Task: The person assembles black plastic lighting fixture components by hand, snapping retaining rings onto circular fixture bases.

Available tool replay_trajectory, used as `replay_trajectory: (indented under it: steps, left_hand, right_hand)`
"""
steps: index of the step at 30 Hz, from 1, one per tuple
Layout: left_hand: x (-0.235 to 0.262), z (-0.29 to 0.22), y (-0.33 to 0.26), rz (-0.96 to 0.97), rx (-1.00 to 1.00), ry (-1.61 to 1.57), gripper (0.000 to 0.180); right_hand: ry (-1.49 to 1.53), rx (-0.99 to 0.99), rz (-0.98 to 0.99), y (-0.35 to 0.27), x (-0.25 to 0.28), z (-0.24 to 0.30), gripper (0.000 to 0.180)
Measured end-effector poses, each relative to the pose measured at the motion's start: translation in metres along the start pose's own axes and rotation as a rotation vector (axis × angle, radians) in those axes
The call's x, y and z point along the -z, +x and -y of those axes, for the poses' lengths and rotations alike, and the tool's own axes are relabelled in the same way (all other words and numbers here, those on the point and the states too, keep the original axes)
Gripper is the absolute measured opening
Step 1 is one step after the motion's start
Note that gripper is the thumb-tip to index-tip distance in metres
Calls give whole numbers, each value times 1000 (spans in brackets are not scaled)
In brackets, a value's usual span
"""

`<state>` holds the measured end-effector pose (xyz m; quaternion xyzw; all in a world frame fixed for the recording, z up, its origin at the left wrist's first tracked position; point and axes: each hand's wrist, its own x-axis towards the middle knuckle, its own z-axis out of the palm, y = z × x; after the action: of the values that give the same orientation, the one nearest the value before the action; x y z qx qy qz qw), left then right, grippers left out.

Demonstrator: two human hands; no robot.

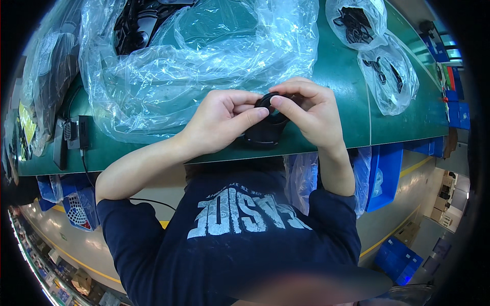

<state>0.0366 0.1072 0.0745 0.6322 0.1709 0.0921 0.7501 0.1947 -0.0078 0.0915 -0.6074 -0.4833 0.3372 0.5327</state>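
Observation:
Close to the table's front edge, both my hands are closed on a black ring-shaped part (264, 101). My left hand (219, 120) pinches its left side between thumb and fingers. On the other side, my right hand (315, 113) grips it with the thumb across the front and the fingers curled over the back. Just below the ring is a wider black plastic piece (263, 134), low over the green table (342, 76). Whether the two black pieces are joined, I cannot tell; my fingers hide part of both.
A large clear plastic bag (153, 76) lies beyond my hands, with black parts (145, 28) inside. Smaller bags of black pieces (352, 25) rest at the far right. A black boxy device (76, 133) with a cable is at left. A blue bin (384, 176) sits below the right edge.

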Motion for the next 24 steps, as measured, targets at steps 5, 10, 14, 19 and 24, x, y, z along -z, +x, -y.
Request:
replay_trajectory:
  steps: [5,10,14,19,24]
  left_hand:
    - [3,-1,1,14,84,29,25]
    - [1,-2,-1,-60,-114,199,24]
    - [1,4,0,-78,-133,188,23]
    - [5,1,1,17,-4,117,25]
    - [5,-3,6,102,160,-201,28]
  right_hand:
    - [72,-97,-1,0,-1,-2,16]
    - [36,-99,8,1,-4,-3,15]
    - [5,-128,21,2,-4,-3,12]
    - [72,-186,-15,-1,-8,0,12]
    - [116,-217,-62,-1,-6,-5,16]
